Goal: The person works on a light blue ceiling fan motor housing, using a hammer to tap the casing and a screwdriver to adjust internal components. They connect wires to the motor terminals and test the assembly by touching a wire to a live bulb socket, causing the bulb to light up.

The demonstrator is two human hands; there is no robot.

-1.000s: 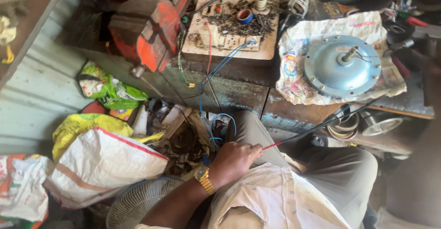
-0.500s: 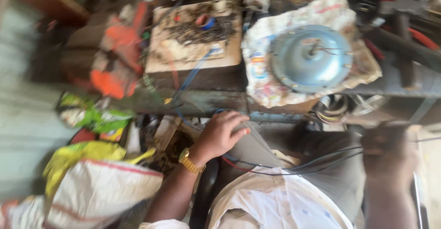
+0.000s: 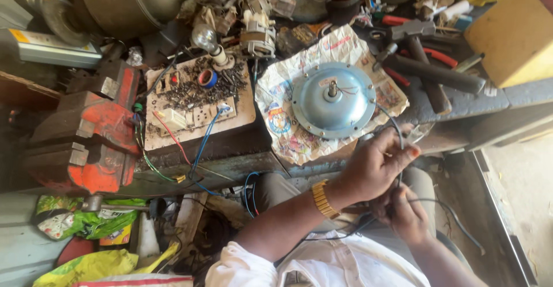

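Both hands pinch a thin dark cable (image 3: 397, 130) taut at the bench edge, left hand (image 3: 374, 163) above, right hand (image 3: 406, 215) below, beside the round blue motor housing (image 3: 333, 100) resting on crumpled printed paper (image 3: 276, 100).

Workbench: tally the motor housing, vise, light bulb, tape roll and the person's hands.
Motor housing: 1
Vise: 1
Light bulb: 1
Tape roll: 1
Hands: 2, left hand and right hand, both on a black wire
Total: 6
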